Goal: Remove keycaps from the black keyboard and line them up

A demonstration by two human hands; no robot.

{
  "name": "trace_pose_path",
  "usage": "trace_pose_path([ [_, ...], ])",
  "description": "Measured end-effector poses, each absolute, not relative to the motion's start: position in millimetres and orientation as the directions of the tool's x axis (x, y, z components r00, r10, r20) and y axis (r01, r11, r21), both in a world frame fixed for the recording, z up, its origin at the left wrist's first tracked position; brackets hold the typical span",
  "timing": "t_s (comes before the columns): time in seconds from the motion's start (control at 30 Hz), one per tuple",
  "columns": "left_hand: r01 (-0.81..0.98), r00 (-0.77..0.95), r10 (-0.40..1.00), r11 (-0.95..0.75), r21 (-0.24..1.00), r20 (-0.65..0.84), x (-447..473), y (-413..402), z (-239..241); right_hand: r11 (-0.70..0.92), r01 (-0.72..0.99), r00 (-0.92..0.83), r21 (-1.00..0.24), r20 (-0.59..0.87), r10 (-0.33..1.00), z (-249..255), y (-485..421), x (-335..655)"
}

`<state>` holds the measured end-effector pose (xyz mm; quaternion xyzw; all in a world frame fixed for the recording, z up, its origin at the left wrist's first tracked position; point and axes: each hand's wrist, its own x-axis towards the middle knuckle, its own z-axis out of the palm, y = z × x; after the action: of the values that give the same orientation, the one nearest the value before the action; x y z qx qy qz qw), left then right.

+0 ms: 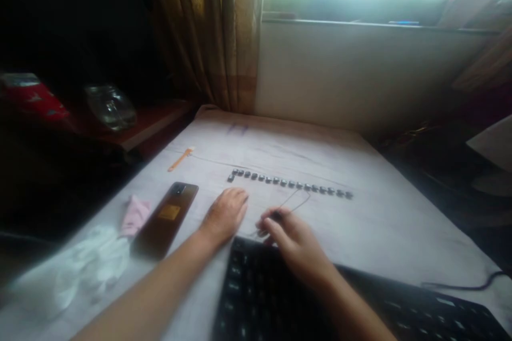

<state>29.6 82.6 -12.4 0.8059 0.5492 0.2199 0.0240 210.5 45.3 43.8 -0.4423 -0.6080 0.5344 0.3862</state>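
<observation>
My left hand (224,214) rests flat on the pale table (400,224), fingers together and stretched forward, just beyond the black keyboard's (272,298) far left corner. My right hand (292,242) hovers over the keyboard's far edge, its fingertips pinched round a small dark thing, likely a keycap, with a thin wire puller (294,200) looping out ahead of it. A row of several removed dark keycaps (290,183) lies in a line farther across the table.
A brown phone (166,218) lies face down left of my left hand, with a pink cloth (135,214) and white crumpled tissue (94,266) beside it. An orange pen (181,159) lies farther back. A curtain (208,32), a wall and a window stand behind.
</observation>
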Motion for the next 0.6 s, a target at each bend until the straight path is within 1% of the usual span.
trace_pose_path([
  [0.17,0.856,0.338,0.899,-0.416,0.306,0.277,23,69,-17,0.046,0.210,-0.356,-0.977,-0.033,0.934,44,43,210],
  [0.3,0.850,0.351,0.889,-0.435,0.297,0.295,19,67,-17,0.075,0.270,-0.401,-0.960,-0.041,0.915,41,42,211],
  [0.37,0.847,0.353,0.883,-0.442,0.297,0.308,18,68,-17,0.125,0.307,-0.443,-0.943,-0.025,0.896,40,42,212],
  [0.5,0.836,0.361,0.878,-0.454,0.309,0.314,19,70,-18,0.282,0.389,-0.521,-0.877,0.044,0.853,41,40,213],
  [0.6,0.839,0.367,0.879,-0.454,0.301,0.303,19,69,-18,0.363,0.414,-0.553,-0.835,0.086,0.829,42,38,213],
])
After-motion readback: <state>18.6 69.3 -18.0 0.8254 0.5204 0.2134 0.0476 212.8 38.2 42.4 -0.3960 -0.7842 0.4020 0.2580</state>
